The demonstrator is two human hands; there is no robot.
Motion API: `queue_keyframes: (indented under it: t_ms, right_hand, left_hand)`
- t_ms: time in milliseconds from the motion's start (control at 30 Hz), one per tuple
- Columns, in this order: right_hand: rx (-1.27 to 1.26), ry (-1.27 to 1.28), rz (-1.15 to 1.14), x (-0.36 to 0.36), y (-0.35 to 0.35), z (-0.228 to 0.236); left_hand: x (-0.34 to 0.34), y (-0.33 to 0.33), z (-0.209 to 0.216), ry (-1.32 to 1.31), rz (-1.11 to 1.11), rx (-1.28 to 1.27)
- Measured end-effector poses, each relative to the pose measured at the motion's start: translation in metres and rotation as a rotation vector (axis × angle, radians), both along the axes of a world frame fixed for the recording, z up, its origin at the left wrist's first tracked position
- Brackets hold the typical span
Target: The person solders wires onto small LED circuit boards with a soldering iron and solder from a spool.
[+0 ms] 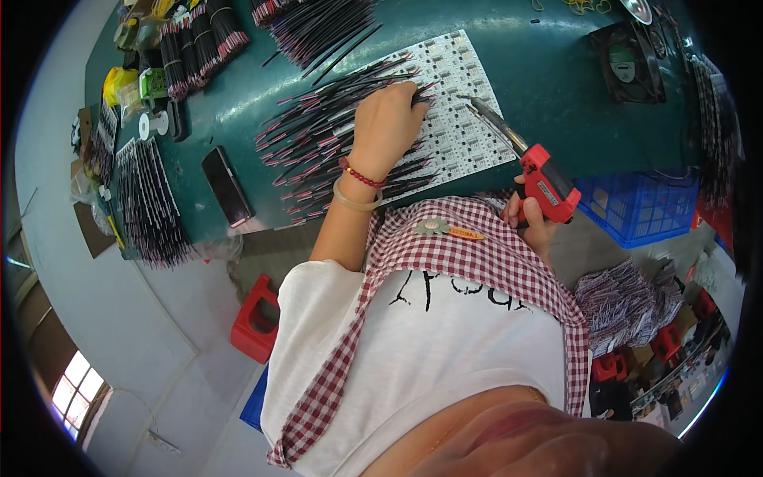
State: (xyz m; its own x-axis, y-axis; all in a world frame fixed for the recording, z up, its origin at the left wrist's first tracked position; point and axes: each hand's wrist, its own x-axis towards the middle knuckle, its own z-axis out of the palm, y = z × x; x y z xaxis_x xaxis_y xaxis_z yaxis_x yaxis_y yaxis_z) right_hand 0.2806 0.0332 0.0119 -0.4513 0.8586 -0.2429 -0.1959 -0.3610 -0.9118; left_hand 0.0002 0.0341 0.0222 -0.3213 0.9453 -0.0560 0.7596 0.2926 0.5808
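A white circuit-board panel (pixel 462 71) with rows of small boards lies on the green bench. Black wires with red and white ends (pixel 298 139) are laid side by side across its left part, their tips reaching onto the boards. My left hand (pixel 387 121), with a red bead bracelet and a pale bangle, is over these wires. Its fingers are pinched on a black wire (pixel 427 89) above the panel. In my right hand (pixel 534 225) is a red soldering gun (pixel 548 184), gripped by its handle. Its metal tip points up and left, near the panel's right side.
Wire bundles (pixel 208 40) and a loose wire pile (pixel 322 28) lie at the back. A phone (pixel 226 187), a white spool (pixel 152 125) and finished-looking wired strips (pixel 151 203) are on the left. A black fan (pixel 628 63) stands back right. A blue crate (pixel 640 208) is below the bench's right edge.
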Motion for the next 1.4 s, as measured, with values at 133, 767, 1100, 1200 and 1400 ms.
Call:
queue_keyframes:
  t_ms: [133,767,1100,1200,1400]
  right_hand:
    - [-0.021,0.001,0.004,0.0,-0.002,0.002]
    - [-0.127,-0.162,0.067,0.006,-0.001,0.008]
    - [-0.037,-0.255,0.185,0.014,0.001,-0.007]
    - [-0.073,-0.232,0.102,0.01,-0.004,-0.003]
    - [-0.021,-0.266,0.155,0.014,-0.003,-0.009]
  left_hand:
    - [-0.003,-0.003,0.01,-0.075,0.044,-0.077]
    - [0.024,-0.014,0.003,-0.069,0.151,0.013]
    - [0.026,-0.013,0.001,0.001,0.153,0.038]
    - [0.027,-0.012,0.001,0.004,0.149,0.026]
    - [0.028,-0.01,0.0,0.006,0.15,0.031]
